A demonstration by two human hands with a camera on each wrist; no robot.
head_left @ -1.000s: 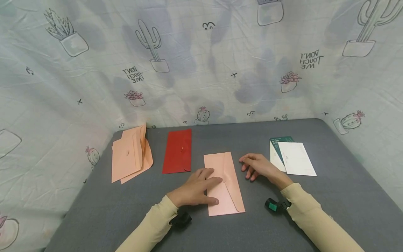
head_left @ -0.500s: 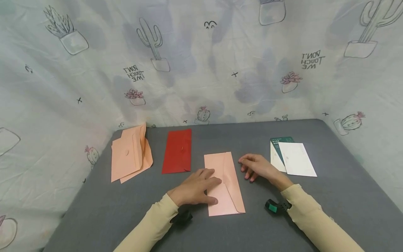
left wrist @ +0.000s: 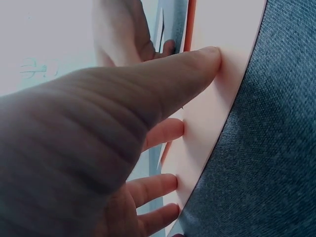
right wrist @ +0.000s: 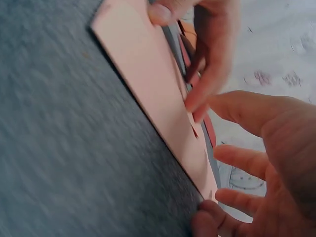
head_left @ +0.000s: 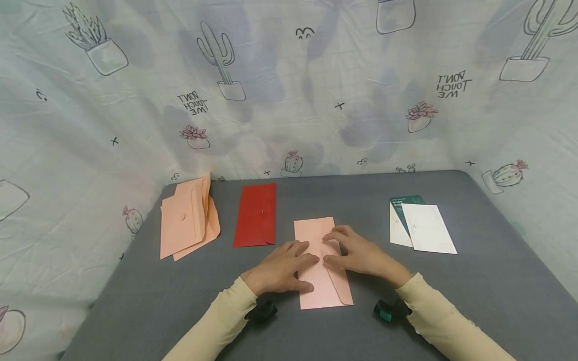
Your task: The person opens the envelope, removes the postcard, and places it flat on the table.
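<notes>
A pink envelope (head_left: 316, 293) lies flap side up on the grey table, its long side running away from me. My left hand (head_left: 285, 268) rests spread on its left part, and in the left wrist view the thumb and fingertips press the paper (left wrist: 207, 98). From the right, my right hand (head_left: 361, 254) reaches over the envelope, fingers loosely bent, near the middle of the flap. In the right wrist view its fingers hang close to the envelope (right wrist: 148, 84); whether all of them touch it I cannot tell.
A red envelope (head_left: 255, 215) lies behind the left hand. Further left is a pile of pink envelopes (head_left: 182, 223). Cards, a white one (head_left: 429, 228) and a green one (head_left: 404, 200) among them, lie at the right. A patterned cloth (head_left: 271, 75) hangs behind the table (head_left: 189, 311).
My right hand has moved left from the table beside the pink envelope to over its flap. The left hand has stayed on the envelope.
</notes>
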